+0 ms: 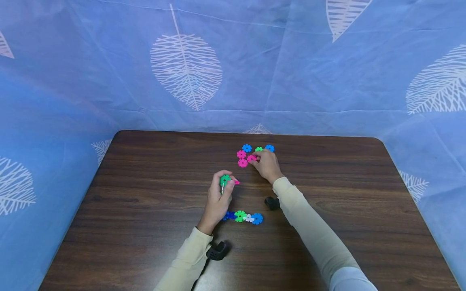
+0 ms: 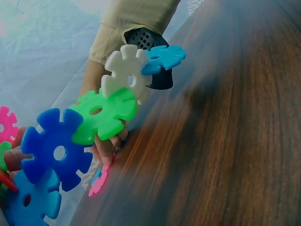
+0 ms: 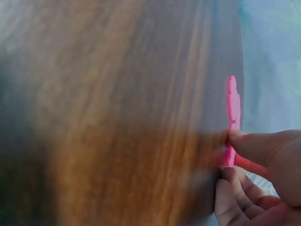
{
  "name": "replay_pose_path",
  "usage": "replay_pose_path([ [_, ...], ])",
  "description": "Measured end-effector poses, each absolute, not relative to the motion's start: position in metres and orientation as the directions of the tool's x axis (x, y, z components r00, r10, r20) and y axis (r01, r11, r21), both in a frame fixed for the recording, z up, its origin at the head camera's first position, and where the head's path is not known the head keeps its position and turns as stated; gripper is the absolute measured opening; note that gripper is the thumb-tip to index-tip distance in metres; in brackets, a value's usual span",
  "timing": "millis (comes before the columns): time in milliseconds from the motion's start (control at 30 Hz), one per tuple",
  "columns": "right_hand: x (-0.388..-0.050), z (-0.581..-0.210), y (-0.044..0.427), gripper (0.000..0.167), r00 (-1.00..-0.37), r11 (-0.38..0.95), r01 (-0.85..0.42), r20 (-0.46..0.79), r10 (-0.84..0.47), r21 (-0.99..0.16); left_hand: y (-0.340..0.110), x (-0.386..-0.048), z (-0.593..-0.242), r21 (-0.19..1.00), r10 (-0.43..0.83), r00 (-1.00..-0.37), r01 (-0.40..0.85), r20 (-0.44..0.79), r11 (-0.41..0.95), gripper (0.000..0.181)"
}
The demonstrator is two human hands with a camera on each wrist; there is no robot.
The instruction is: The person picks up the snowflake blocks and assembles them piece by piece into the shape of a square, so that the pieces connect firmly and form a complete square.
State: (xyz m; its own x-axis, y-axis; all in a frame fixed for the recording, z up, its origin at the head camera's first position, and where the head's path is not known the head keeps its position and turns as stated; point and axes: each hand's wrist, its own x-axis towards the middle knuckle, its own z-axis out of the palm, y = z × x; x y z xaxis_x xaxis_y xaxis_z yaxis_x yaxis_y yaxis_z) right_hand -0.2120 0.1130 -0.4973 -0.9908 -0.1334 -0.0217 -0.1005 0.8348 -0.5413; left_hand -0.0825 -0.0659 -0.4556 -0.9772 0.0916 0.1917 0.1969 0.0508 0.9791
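My left hand (image 1: 217, 198) holds a joined set of notched discs; a green disc (image 1: 225, 180) and a pink one show at its fingers in the head view. From it a chain with a dark blue disc (image 2: 57, 149), a light green disc (image 2: 104, 114), a white disc (image 2: 126, 75) and a light blue disc (image 2: 164, 57) extends. My right hand (image 1: 267, 165) is at the loose discs, its thumb and fingers pinching a pink disc (image 1: 251, 159). In the right wrist view that pink disc (image 3: 230, 153) stands edge-on between thumb and fingers.
Loose discs lie near the table's far edge: two pink (image 1: 241, 154), two blue (image 1: 246, 148) and a green one (image 1: 259, 149). The brown table (image 1: 145, 182) meets a blue cloth (image 1: 247, 72) behind. Black wrist devices (image 1: 217, 251) hang at both sleeves.
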Motion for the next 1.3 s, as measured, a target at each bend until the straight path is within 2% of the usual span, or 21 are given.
replay_pose_path([
  [267, -0.206, -0.497, 0.120, 0.032, -0.992, 0.759, -0.037, -0.068, -0.107, -0.650, -0.066, -0.083, -0.456, 0.982, 0.087, -0.980, 0.184, 0.181, 0.034, 0.030],
  [433, -0.200, -0.497, 0.127, 0.024, -0.992, 0.720, -0.016, -0.077, -0.097, -0.694, -0.065, -0.083, -0.457, 0.983, 0.081, -0.980, 0.183, 0.180, 0.031, 0.027],
  [633, -0.191, -0.497, 0.138, 0.024, -0.992, 0.576, 0.012, -0.084, -0.098, -0.817, -0.066, -0.082, -0.457, 0.990, 0.080, -0.988, 0.137, 0.133, 0.044, 0.025],
  [1100, -0.144, -0.460, 0.140, 0.028, -0.963, 0.260, -0.011, -0.059, -0.262, -0.966, -0.063, -0.082, -0.456, 0.991, 0.100, -0.986, 0.137, 0.136, 0.004, 0.026],
  [1300, -0.122, -0.447, 0.132, 0.028, -0.935, 0.166, -0.069, 0.006, -0.354, -0.984, -0.061, -0.081, -0.453, 0.987, 0.112, -0.981, 0.158, 0.160, -0.025, 0.025],
])
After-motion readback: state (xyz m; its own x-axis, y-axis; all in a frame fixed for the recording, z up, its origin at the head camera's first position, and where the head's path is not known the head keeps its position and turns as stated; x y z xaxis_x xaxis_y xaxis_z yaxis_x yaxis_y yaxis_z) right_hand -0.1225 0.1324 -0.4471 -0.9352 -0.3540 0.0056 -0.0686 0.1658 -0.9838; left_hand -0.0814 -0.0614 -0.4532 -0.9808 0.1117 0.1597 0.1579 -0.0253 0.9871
